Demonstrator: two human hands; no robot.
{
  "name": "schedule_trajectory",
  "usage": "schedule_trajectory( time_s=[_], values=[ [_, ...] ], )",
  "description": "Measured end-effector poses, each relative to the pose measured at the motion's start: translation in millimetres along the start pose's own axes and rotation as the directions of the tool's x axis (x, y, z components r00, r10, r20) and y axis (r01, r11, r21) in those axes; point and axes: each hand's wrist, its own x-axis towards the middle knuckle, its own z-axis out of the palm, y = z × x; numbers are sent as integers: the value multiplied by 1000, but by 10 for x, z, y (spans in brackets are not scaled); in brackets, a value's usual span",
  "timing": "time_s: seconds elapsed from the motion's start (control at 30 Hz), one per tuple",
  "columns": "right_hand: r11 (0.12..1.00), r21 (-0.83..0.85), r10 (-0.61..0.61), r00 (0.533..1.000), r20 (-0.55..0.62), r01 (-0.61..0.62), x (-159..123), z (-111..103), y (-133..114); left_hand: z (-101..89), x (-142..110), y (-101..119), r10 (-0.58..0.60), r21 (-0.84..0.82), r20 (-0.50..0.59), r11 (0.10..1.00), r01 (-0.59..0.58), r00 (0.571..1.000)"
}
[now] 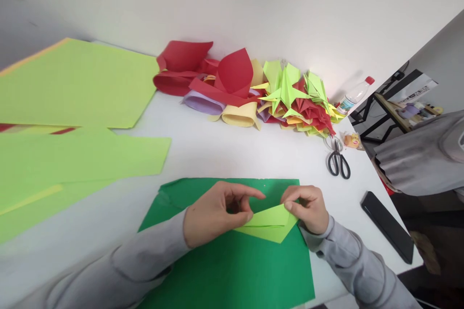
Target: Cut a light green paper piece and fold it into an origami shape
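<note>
A folded piece of light green paper (270, 222) is held just over the dark green sheet (232, 270), creased into overlapping layers. My right hand (308, 208) pinches its upper right corner between thumb and fingers. At the paper's left end is my left hand (213, 212), its thumb lying over the edge and its index finger stretched out above. The thumb and a curled finger of that hand come together at the paper; the exact contact is partly hidden.
Large light green sheets (90, 87) lie to the left. Rolled red paper pieces (235, 72) and folded paper stars (286, 91) are piled along the wall. To the right are scissors (338, 161), a packaged snack (351, 140), a bottle (355, 96) and a black phone-like object (387, 226). A person's grey clothing (420, 154) shows beyond the edge.
</note>
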Motion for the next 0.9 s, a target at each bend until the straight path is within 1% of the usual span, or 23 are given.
schedule_trajectory(
  time_s=[0.1,0.3,0.57,0.73,0.9],
  values=[
    [1000,6,8,1000,-7,-8,9,-15,1,-20,-6,9,-4,-9,-4,1000,4,1000],
    [1000,23,5,998,-57,-4,13,-63,3,-69,6,-1,5,-7,-13,1000,-5,1000],
    [996,88,5,998,-70,2,19,-108,49,-107,13,-2,10,-24,-28,1000,-11,1000],
    [998,68,19,997,-72,-15,23,-113,53,-123,9,10,14,-31,-26,999,-15,1000],
    [997,81,6,998,-56,-1,24,-123,47,-131,0,14,-3,-33,-22,999,2,1000]
  ],
)
